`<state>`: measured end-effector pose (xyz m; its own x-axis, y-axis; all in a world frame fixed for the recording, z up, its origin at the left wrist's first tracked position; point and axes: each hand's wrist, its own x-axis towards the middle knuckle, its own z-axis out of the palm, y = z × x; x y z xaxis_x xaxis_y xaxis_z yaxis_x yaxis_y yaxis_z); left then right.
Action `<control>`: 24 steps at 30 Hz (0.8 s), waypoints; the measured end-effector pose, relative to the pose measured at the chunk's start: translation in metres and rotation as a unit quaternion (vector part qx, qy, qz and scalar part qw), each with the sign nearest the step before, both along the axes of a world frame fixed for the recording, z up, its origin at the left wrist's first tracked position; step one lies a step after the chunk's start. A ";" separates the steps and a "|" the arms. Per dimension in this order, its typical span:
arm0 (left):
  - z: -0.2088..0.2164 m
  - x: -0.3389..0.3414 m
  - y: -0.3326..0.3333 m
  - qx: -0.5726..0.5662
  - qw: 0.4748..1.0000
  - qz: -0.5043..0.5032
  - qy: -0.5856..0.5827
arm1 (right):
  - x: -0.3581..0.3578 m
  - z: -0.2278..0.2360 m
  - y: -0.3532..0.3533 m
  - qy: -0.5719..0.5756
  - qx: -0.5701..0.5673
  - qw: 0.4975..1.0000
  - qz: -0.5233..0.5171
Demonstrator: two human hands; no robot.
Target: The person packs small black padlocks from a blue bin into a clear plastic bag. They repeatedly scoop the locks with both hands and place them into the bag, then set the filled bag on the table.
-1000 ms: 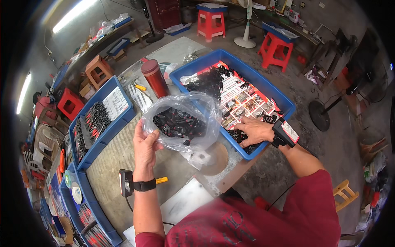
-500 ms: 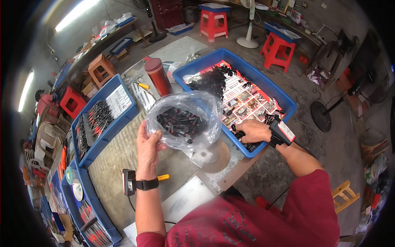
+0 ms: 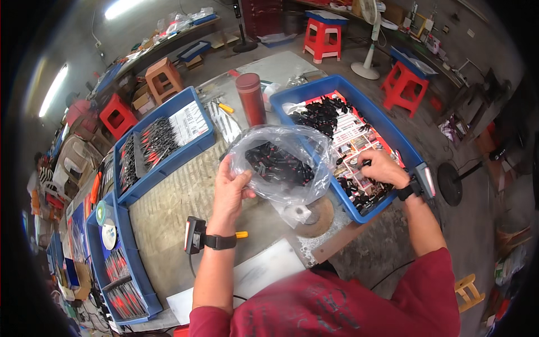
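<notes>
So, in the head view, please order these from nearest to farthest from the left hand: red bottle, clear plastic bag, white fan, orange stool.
1. Clear plastic bag, in the left hand.
2. Red bottle, behind the bag.
3. Orange stool, far back left.
4. White fan, far back right.

The clear bag (image 3: 281,163) sits at the middle of the table (image 3: 168,208), with small parts inside it. Right of the bag lies a crate (image 3: 393,140) holding loose parts and printed cards; left of the bag lies another crate (image 3: 163,140). Behind the bag stands a cylinder flask (image 3: 251,98).
</notes>
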<state>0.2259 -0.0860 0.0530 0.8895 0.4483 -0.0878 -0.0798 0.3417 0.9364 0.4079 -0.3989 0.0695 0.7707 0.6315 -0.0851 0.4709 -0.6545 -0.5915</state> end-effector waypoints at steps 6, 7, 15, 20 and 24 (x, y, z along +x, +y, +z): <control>0.002 0.001 -0.006 -0.007 1.000 0.007 0.001 | -0.018 0.052 0.055 0.107 0.213 0.971 0.011; 0.002 0.001 -0.006 -0.007 1.000 0.008 0.000 | -0.023 0.054 0.067 0.162 0.250 0.954 0.040; -0.002 0.001 -0.003 0.001 1.000 0.002 0.008 | -0.052 0.006 0.162 -0.190 0.154 0.945 0.216; -0.005 0.001 0.001 -0.008 1.000 -0.009 0.009 | -0.038 0.016 0.148 -0.386 0.249 0.869 0.185; -0.005 0.003 0.000 -0.001 1.000 -0.016 0.014 | -0.022 0.017 0.120 -0.371 0.117 0.921 0.020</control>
